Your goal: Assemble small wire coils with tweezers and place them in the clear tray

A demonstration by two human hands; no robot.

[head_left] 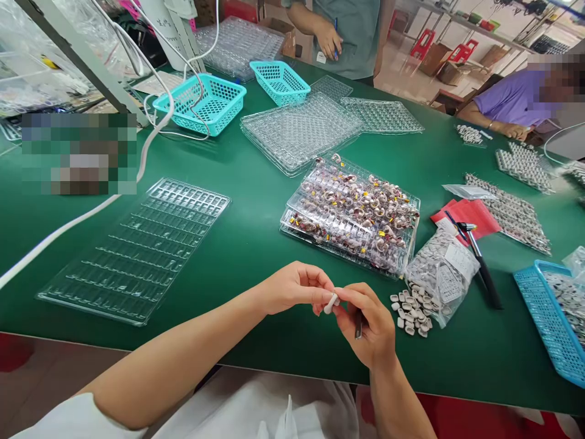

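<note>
Near the front of the table, my left hand [297, 289] and my right hand [370, 323] meet, with fingertips pinched on a small white plastic part [329, 304]. Fingers cover much of the part, so its exact kind is hidden. A thin dark metal tool [358, 326] is tucked in my right hand's palm, its end pointing down. Just beyond my hands lies a stack of clear trays [297, 235] filled with small white parts with reddish wires and yellow bits [361, 198]. Right of my right hand is a pile of small pale grey rounded pieces [414, 310].
A plastic bag of pieces [445, 268], a black-handled tool [484, 268] and red packets [478, 214] lie at right, beside a blue basket [539, 311]. A clear tray [137, 250] and a white cable [150, 137] are at left. Co-workers [347, 36] are across the table.
</note>
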